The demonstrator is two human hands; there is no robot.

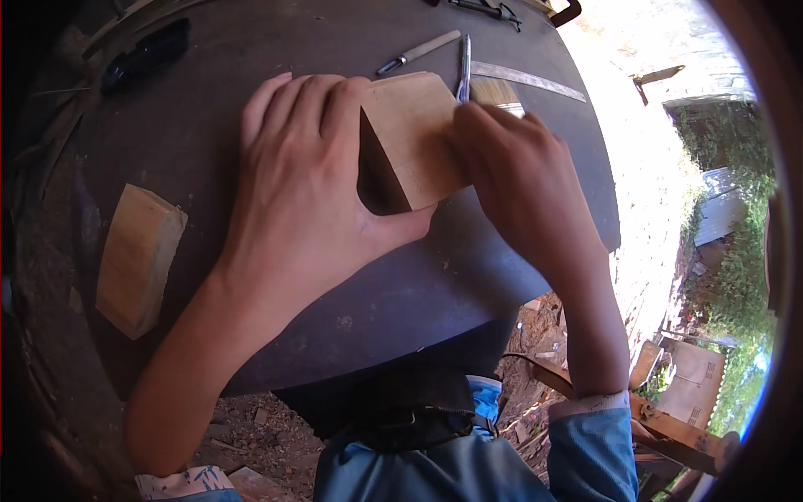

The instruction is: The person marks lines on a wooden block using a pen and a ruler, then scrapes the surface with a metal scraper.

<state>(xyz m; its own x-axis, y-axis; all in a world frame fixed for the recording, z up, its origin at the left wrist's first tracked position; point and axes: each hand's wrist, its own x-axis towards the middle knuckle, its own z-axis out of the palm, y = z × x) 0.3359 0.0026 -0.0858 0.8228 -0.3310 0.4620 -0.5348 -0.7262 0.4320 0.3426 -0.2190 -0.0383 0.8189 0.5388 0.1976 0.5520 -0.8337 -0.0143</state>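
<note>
My left hand (305, 159) grips a pale wooden block (422, 134) from its left side, thumb along the near edge and fingers over the far side. The block is tilted above the dark table, with its shaded side toward the left hand. At the block's right edge, my right hand (514, 155) is closed with its fingers curled; what they hold, if anything, is hidden. Just beyond the right hand, a pointed metal tool (465, 67) sticks up past the block. Behind that hand a small light-brown piece (495, 92) is partly covered.
A chisel-like tool with a wooden handle (422, 52) and a metal ruler (531, 79) lie on the dark table (351, 322). Another wooden block (138, 259) rests at the left. A black object (149, 54) lies far left, and a clamp-like tool (488, 10) at the back.
</note>
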